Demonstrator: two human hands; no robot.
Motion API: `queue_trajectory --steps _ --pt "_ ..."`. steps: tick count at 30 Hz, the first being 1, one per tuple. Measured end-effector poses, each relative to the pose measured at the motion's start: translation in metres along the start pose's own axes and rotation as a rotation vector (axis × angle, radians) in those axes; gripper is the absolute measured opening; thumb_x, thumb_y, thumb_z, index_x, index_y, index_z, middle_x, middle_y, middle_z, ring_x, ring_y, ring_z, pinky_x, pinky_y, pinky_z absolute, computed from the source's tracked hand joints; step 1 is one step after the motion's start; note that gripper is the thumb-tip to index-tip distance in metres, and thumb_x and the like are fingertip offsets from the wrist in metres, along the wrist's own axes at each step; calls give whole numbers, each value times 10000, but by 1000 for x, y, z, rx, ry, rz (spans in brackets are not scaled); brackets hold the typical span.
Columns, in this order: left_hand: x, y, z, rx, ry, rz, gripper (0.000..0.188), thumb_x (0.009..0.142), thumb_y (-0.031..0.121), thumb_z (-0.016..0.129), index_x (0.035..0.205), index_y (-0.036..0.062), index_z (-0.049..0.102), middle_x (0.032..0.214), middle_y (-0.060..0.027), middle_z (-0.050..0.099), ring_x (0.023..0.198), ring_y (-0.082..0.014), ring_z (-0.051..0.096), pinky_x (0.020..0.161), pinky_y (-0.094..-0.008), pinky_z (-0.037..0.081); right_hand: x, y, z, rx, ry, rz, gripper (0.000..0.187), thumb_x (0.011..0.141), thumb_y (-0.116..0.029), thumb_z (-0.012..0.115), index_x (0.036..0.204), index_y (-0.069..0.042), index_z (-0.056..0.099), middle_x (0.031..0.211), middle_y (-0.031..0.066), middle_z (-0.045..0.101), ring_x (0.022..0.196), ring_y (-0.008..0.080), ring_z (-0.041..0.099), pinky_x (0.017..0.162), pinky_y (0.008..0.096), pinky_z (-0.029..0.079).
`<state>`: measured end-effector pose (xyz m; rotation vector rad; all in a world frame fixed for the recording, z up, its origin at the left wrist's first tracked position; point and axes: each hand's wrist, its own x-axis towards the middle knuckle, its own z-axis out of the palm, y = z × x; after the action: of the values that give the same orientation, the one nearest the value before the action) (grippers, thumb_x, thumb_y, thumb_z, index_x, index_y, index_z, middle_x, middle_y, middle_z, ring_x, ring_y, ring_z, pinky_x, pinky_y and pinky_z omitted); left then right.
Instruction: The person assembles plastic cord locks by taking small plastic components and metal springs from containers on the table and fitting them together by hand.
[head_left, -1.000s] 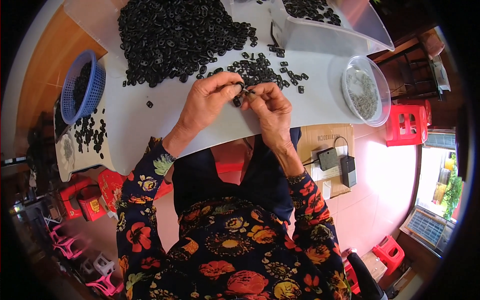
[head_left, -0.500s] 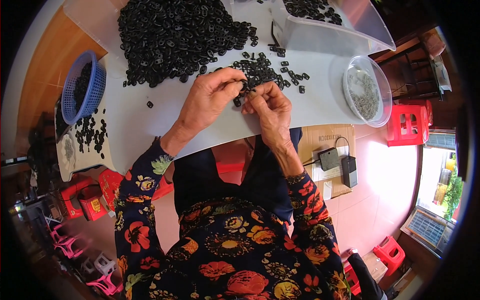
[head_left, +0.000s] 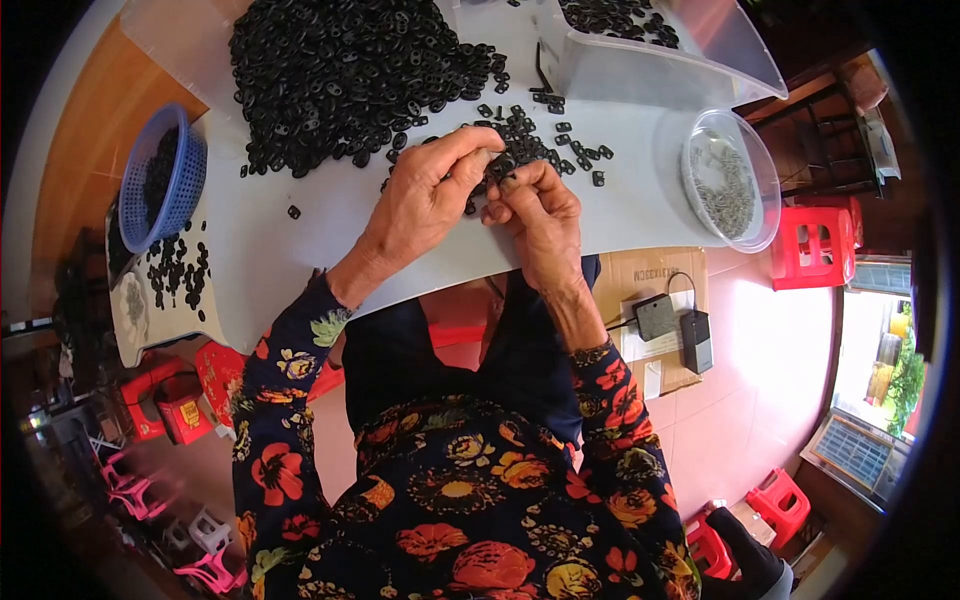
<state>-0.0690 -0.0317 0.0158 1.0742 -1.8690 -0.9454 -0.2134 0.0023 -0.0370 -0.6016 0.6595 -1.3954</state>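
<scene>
My left hand (head_left: pixel 428 192) and my right hand (head_left: pixel 546 215) meet over the front part of the grey table, fingertips nearly touching. My right thumb and fingers are closed on a small black two-holed plastic piece (head_left: pixel 501 165). Thumb and forefinger of my left hand are pinched together just above it; what they hold, if anything, is too small to make out. Behind my fingers lies a scatter of small black pieces (head_left: pixel 522 130), partly hidden by the hands. Farther back on the left rises a large heap of black oval two-holed pieces (head_left: pixel 330 80).
A round clear tub (head_left: pixel 690 180) of small metal pins stands at the table's right edge. Behind it is a translucent bin (head_left: pixel 660 75) holding black parts. At the left sits a blue basket (head_left: pixel 187 190) beside loose black pieces. A cardboard box (head_left: pixel 640 262) lies below the table edge.
My left fingertips have moved slightly up and to the right, over the black piece. My right hand stays almost in place. The whole view has shifted a little.
</scene>
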Motion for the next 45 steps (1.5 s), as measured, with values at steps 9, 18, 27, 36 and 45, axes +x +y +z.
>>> queue_trajectory --steps 9,18,27,36,45 --pt "-4 -2 9 -48 -16 45 178 943 135 493 954 -34 549 784 -48 483 717 -117 466 627 -248 394 0 0 0 85 -8 25 62 906 -41 549 848 -22 539 782 80 614 635 97 557 635 262 509" --pt "1 -4 5 51 -42 91 130 914 65 497 828 -32 488 711 -101 491 590 -190 517 546 -314 436 2 0 1 23 -11 48 52 898 -34 544 855 -9 529 784 79 612 627 93 544 631 264 511" --pt "-1 -8 9 51 12 129 125 904 63 515 824 -32 499 709 -97 508 583 -177 538 541 -303 444 1 2 1 54 14 36 67 892 -36 554 831 -11 543 760 82 615 626 108 555 641 264 504" --pt "1 -8 10 8 90 93 107 895 64 526 847 -31 536 727 -85 538 598 -159 535 550 -296 441 1 1 6 67 55 10 89 892 -39 564 808 -13 547 759 89 625 621 117 566 640 262 500" --pt "0 -6 8 51 2 69 98 906 69 509 864 -20 516 724 -95 536 604 -171 575 556 -299 457 1 -1 5 47 49 40 95 892 -41 562 804 -9 545 761 93 628 625 126 571 641 268 502"
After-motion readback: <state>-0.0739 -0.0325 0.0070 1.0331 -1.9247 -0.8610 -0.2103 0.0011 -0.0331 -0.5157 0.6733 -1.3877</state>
